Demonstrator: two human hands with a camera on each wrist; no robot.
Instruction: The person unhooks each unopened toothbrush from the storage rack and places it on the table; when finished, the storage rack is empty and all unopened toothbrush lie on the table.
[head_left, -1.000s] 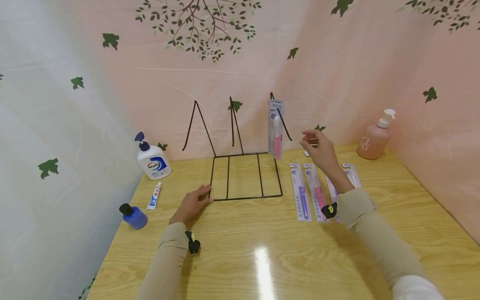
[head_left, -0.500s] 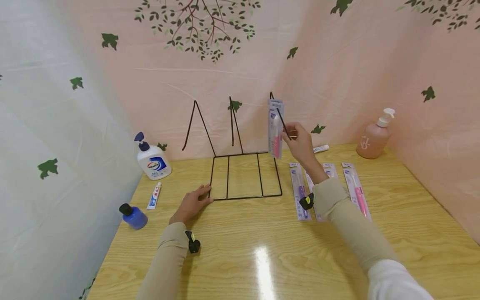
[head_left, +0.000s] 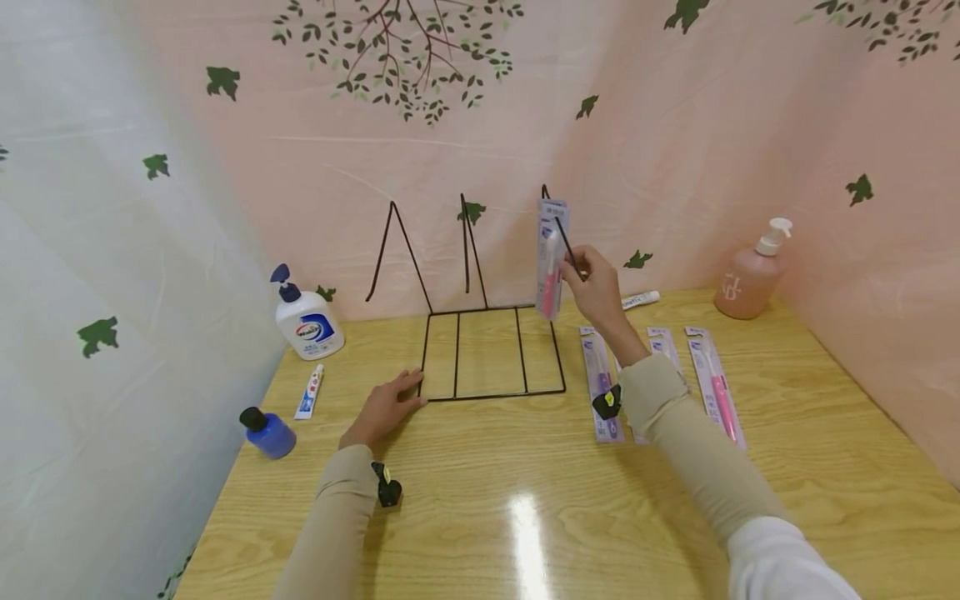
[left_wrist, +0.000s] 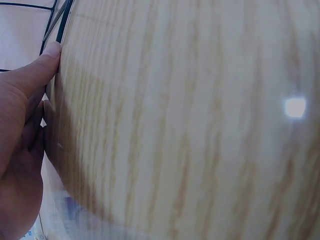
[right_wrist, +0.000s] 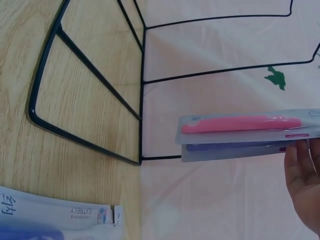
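Observation:
My left hand [head_left: 384, 410] holds the near left corner of a black wire display rack [head_left: 491, 397]; in the left wrist view the thumb [left_wrist: 47, 54] lies against the wire. The rack has several bent hooks at its back. A pink toothbrush in a blister pack [head_left: 550, 279] hangs from the right hook, and a blue-purple packaged toothbrush [right_wrist: 232, 146] hangs behind it. My right hand [head_left: 597, 287] pinches the right edge of these packs beside the hook's sloping end. In the right wrist view, its fingers [right_wrist: 300, 167] meet the packs' edge.
Several packaged toothbrushes, one of them pink [head_left: 716, 387], lie right of the rack. A small white tube [head_left: 640, 299] and a pink pump bottle [head_left: 747, 279] stand or lie behind. At left are a white pump bottle [head_left: 309, 325], a toothpaste tube [head_left: 309, 392] and a blue bottle [head_left: 272, 435].
My right hand has moved left from beside the rack to the hanging packs. The front pack's lower end has swung slightly left. My left hand has stayed at the rack's corner.

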